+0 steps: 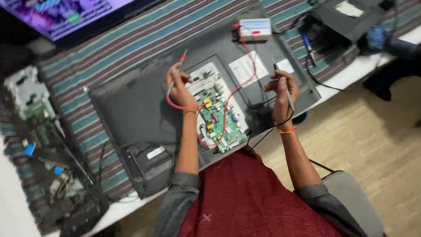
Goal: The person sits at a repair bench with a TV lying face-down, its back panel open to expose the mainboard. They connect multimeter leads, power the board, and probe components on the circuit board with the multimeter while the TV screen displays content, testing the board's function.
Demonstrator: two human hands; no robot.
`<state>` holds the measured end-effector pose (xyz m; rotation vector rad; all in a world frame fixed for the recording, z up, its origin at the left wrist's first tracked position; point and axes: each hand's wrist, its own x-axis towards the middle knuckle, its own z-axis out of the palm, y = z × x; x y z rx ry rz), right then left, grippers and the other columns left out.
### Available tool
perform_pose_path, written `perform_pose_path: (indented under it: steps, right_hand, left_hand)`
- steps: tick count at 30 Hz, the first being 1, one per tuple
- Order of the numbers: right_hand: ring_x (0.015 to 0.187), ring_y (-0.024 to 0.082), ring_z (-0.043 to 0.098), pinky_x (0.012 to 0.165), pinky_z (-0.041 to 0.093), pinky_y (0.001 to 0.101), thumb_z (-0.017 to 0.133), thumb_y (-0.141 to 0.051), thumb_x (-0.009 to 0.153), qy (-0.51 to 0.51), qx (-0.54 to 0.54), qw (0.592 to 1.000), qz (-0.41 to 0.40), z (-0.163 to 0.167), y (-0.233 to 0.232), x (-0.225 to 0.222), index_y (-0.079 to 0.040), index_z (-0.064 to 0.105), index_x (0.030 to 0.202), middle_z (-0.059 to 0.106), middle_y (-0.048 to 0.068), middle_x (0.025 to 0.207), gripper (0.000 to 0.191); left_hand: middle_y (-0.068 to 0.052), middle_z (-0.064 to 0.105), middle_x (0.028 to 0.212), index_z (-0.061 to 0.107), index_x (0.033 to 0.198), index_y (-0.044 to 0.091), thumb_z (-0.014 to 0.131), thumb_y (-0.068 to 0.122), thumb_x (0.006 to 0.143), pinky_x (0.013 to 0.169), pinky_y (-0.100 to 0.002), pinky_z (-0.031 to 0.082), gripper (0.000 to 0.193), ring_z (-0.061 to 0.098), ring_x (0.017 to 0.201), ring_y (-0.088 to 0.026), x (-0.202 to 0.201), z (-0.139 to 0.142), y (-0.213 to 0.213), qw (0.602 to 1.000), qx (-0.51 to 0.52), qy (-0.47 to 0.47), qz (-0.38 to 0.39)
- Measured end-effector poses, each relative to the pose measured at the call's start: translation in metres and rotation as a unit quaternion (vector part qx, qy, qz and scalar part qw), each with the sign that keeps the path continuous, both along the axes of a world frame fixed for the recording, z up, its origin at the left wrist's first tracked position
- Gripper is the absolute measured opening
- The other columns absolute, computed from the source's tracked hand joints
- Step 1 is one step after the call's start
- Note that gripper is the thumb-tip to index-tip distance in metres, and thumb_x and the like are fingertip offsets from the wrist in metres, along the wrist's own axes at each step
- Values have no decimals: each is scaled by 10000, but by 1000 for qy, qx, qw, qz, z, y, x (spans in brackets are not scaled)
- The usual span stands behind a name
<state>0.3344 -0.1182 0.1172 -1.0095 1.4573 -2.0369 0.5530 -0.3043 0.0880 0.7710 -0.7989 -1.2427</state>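
The green circuit board (217,115) lies in the open TV back (131,105); left hand (180,90) pinches a red probe (177,66), right hand (283,90) a black probe (285,90).

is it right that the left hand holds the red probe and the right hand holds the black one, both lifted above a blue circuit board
Not quite: the circuit board is green, not blue, as the head view shows. The rest stands: the left hand holds the red probe and the right hand holds the black probe, both lifted above the board.
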Motion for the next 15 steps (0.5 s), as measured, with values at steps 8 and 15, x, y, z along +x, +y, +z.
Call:
perform_pose_path:
  steps: [8, 15]
  right_hand:
    - [813, 122, 661, 755, 548, 279, 576, -181, 1142, 143, 77, 987, -12, -10, -37, 19, 4, 680, 1173, 672, 53, 932, 214]
    - [799, 190, 658, 725, 524, 316, 771, 29, 928, 351, 82, 932, 36, -16, -89, 32, -6, 643, 1033, 668, 115, 940, 169]
  left_hand:
    - [-38, 723, 958, 599, 1315, 62, 557, 222, 1073, 707, -244, 569, 293, 714, 847, -94, 4, 6, 3, 988, -57, -141, -15]
    - [-80, 629, 1197, 674, 1308, -14, 611, 151, 1094, 758, -274, 590, 278, 615, 908, -92, 3, -15, -9, 985, -110, -130, -4]
